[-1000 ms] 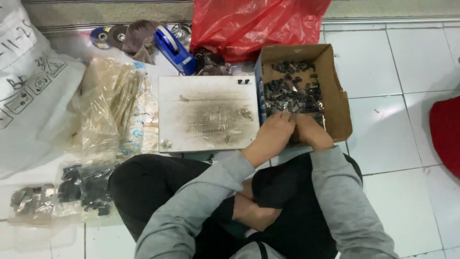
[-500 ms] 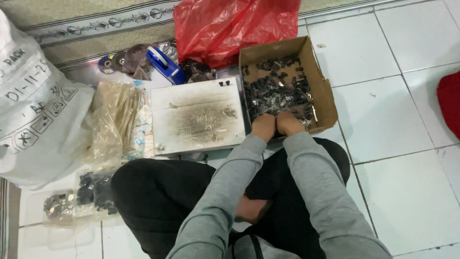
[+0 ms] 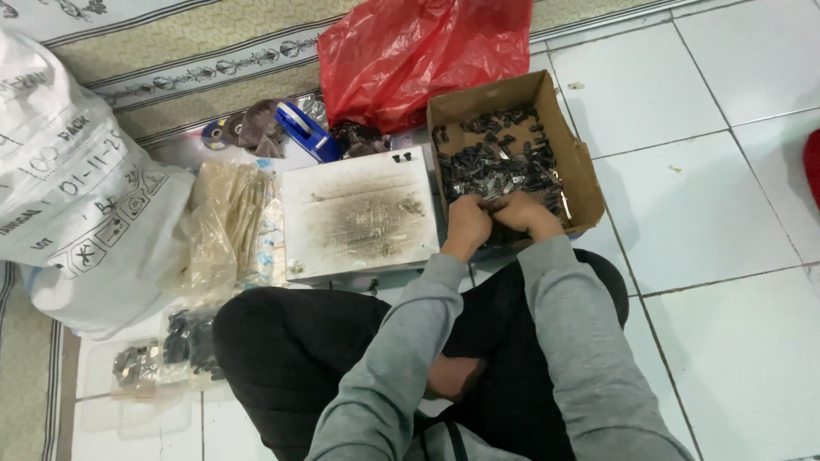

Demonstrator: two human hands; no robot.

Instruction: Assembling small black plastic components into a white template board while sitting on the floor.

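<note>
I sit cross-legged on a tiled floor in grey sleeves and black trousers. My left hand [image 3: 467,224] and my right hand [image 3: 524,213] are close together, fingers curled, reaching into the near side of an open cardboard box [image 3: 576,149]. The box is full of small dark metal parts [image 3: 495,162]. Whatever sits between my fingertips is hidden from this angle. A white board [image 3: 359,213] with dark smudges lies flat just left of the box.
A red plastic bag [image 3: 423,55] lies behind the box. Clear bags of pale sticks [image 3: 231,226] and small dark pieces [image 3: 184,341] sit to the left, beside a big white sack [image 3: 77,196]. A blue tape dispenser [image 3: 303,130] rests near a patterned mat [image 3: 171,60].
The view has shifted, so the box and board sit further right and higher. My hands stay together at the box's near edge, now reaching slightly further in among the parts.
</note>
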